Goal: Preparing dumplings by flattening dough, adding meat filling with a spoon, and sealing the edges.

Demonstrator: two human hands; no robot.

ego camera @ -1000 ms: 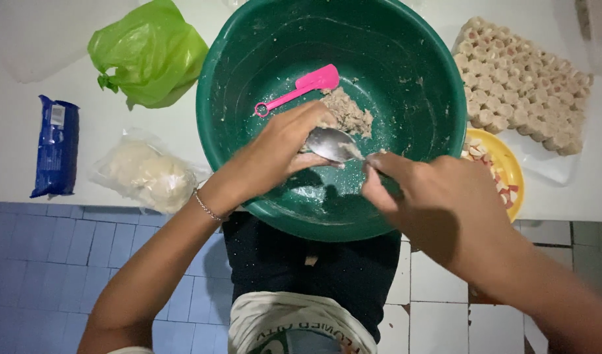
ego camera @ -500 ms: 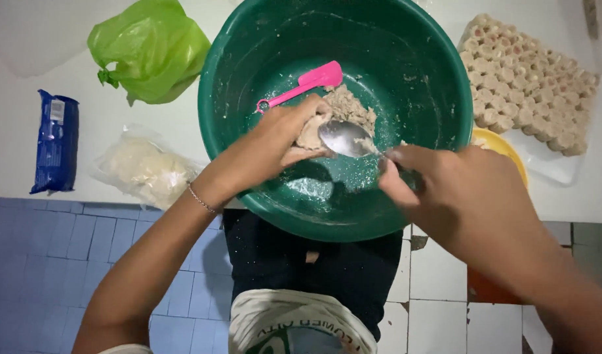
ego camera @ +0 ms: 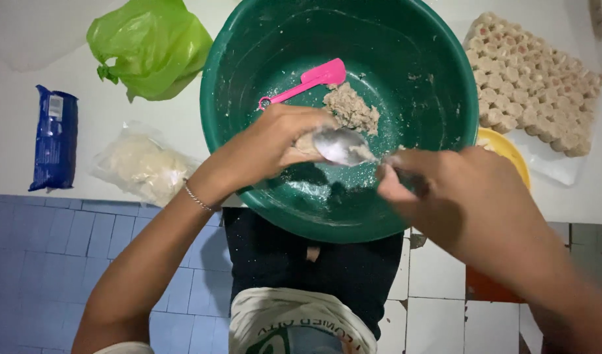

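A white counter (ego camera: 183,124) runs across the top of the view, and below its near edge the floor is tiled, blue (ego camera: 45,262) to the left and white (ego camera: 439,275) to the right. A large green bowl (ego camera: 445,98) sits at the counter's near edge, overhanging it toward the person's lap.

The left hand (ego camera: 268,154) reaches into the bowl, its fingers curled shut around a small pale wrapper with filling (ego camera: 306,143) (only a sliver of it shows between thumb and fingers). The right hand (ego camera: 465,196) is closed on the handle of a metal spoon (ego camera: 340,145), whose bowl carries a dab of filling and touches the wrapper in the left hand. A thin bracelet (ego camera: 197,196) circles the left wrist.

Inside the bowl, just beyond the spoon, lies a lump of minced filling (ego camera: 350,110), and a pink spatula (ego camera: 307,80) rests against the bowl's far wall beside it.

Toward the counter's left end are a blue packet (ego camera: 54,139), a clear bag of pale wrappers (ego camera: 143,165) near the front edge, and a crumpled green plastic bag (ego camera: 150,46) farther back. At the right end, rows of finished dumplings (ego camera: 530,82) sit on a sheet, with a yellow plate (ego camera: 507,151) between them and the bowl.
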